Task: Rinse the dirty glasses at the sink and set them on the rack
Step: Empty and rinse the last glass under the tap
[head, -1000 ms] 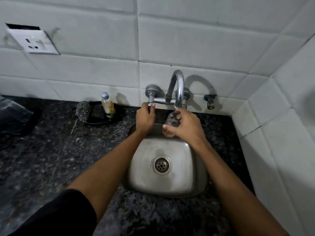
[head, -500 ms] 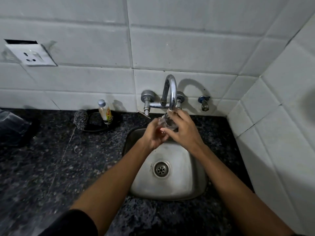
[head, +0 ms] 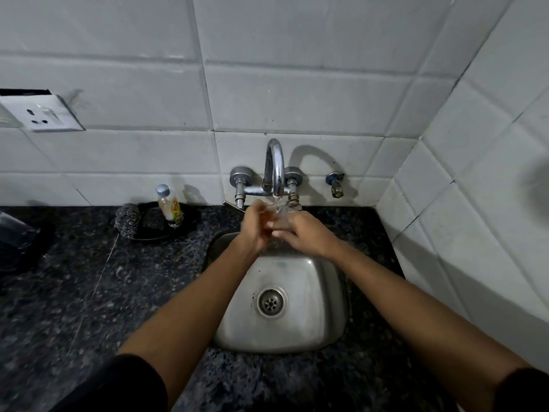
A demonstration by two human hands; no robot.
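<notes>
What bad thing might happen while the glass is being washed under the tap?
The glass is wet and held by both the left hand and right hand, so it might slip, drop into the steel sink and break. It also sits close under the tap, so lifting it carelessly may knock the rim. Water might splash onto the counter.

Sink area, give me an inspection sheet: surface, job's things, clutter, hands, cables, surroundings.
Surface: dark speckled counter, steel sink set in.
Job's things: glass under running tap; no rack seen.
Clutter: small bottle, steel scrubber on dark dish.
Hands: left hand and right hand both hold the glass.
Cables: nothing seen.
Surroundings: white tiled walls, wall socket, spare valve.
</notes>
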